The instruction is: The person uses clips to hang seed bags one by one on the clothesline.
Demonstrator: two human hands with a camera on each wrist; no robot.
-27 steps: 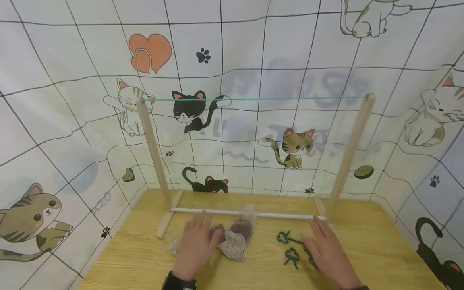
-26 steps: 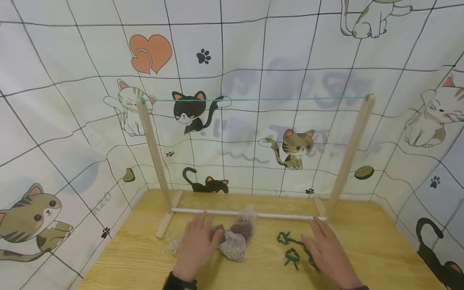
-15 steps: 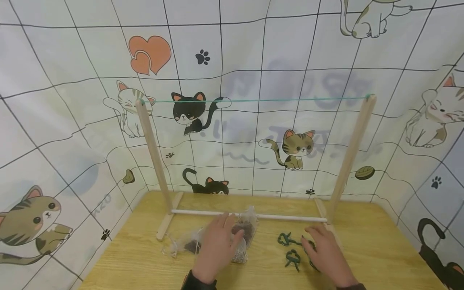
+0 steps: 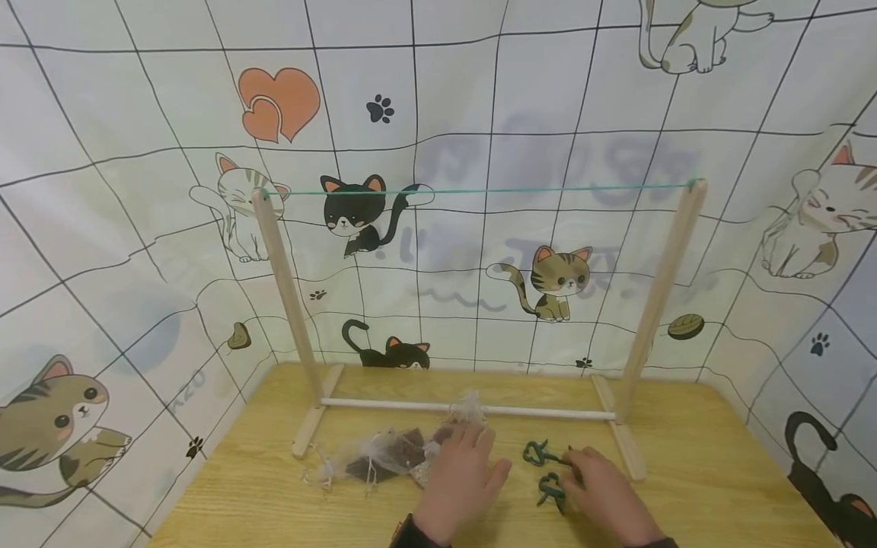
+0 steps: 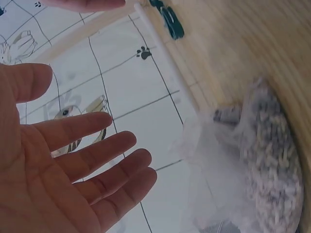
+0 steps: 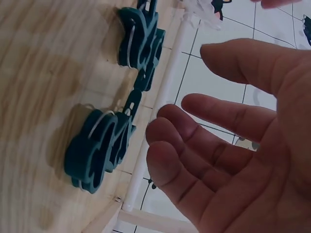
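In the head view the left hand (image 4: 455,479) partly covers mesh bags (image 4: 407,449) on the table (image 4: 692,464); the right hand (image 4: 606,491) is beside green clips (image 6: 83,155). Only the wrist views show that both hold nothing, the left with fingers nearly straight, the right's loosely curled; the left wrist shows pale pellets (image 5: 274,165) more clearly

1. Dark-green plastic clips (image 6: 80,159), fitted with silvery wire, are laid close together on the wooden tabletop (image 4: 274,502).
2. Sheer white drawstring sachets (image 4: 409,449), filled dark or pale, are heaped left of them.
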